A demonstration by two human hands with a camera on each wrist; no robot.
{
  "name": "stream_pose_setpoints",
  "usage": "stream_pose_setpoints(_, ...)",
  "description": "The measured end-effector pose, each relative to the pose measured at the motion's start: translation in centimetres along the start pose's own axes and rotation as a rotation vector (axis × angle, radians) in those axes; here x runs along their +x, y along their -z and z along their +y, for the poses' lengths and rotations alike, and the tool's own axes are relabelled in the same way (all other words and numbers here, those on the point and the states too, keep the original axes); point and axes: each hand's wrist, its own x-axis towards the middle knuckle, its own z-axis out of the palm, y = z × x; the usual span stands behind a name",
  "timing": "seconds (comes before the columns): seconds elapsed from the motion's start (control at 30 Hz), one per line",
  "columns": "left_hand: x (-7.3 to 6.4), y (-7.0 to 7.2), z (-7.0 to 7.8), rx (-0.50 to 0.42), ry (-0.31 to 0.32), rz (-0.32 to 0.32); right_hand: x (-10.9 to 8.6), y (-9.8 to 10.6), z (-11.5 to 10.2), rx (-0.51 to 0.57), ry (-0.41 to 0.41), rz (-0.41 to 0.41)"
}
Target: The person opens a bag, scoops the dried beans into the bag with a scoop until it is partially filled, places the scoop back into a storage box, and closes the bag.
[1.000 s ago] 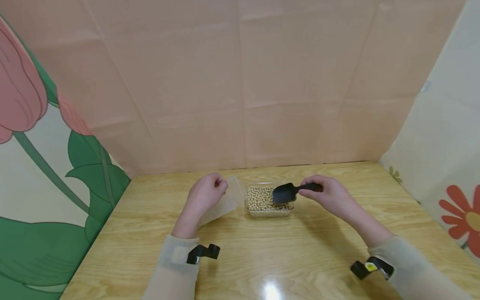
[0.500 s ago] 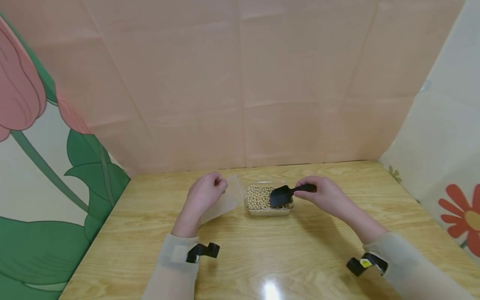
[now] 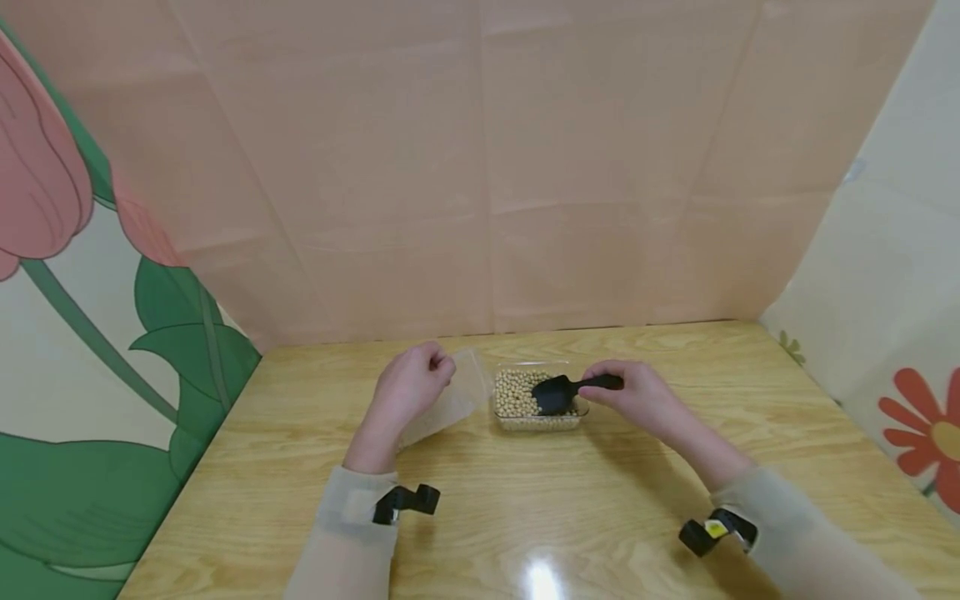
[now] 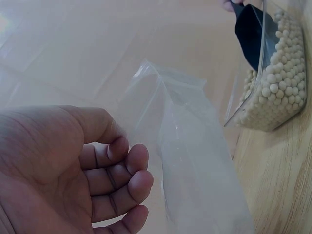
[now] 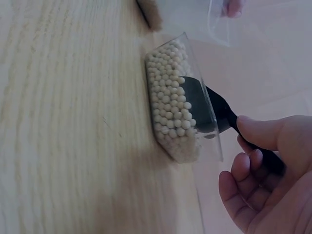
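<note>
Scoop (image 3: 552, 395) in the beans (image 3: 513, 390), basically. It's a black one, and the right hand (image 3: 637, 393) has it by the handle, thumb on one side and fingers on the other, so yeah, those fingers are holding something. The blade tilts down inside a clear plastic box (image 3: 538, 418), its edge dug into the beans, which are pale and round and fill a good part of the box. That box sits on the wood-grain tabletop (image 3: 487, 517) between the two hands, nearer the right one.

Over on the left, the left hand (image 3: 411, 385) has its thumb and index finger closed up narrow, pinching the edge of a see-through plastic bag (image 3: 459, 392), with the other fingers curled in loosely. The bag is just beside the box; can't tell from here if they actually touch.

Both arms are in beige sleeves (image 3: 348, 525), each with a black wrist camera (image 3: 408, 502) strapped on. Behind it all there's a creased pinkish sheet (image 3: 480, 167), plus a big pink tulip (image 3: 45, 158) on the left wall and a red-orange flower (image 3: 937, 437) on the right.
</note>
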Motion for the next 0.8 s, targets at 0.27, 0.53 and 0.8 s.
stream_pose_setpoints(0.27, 0.0, 0.0, -0.1, -0.003, 0.000, -0.006, 0.3, -1.1, 0.7, 0.047, -0.008, 0.028)
stream_pose_setpoints(0.53, 0.0, 0.0, -0.1, -0.002, 0.007, -0.007, 0.0, -1.5, 1.0, 0.145, -0.062, -0.007)
stream_pose_setpoints(0.8, 0.0, 0.1, -0.2, -0.004, 0.007, -0.012, 0.0, -2.3, 1.4, 0.188, -0.127, -0.005)
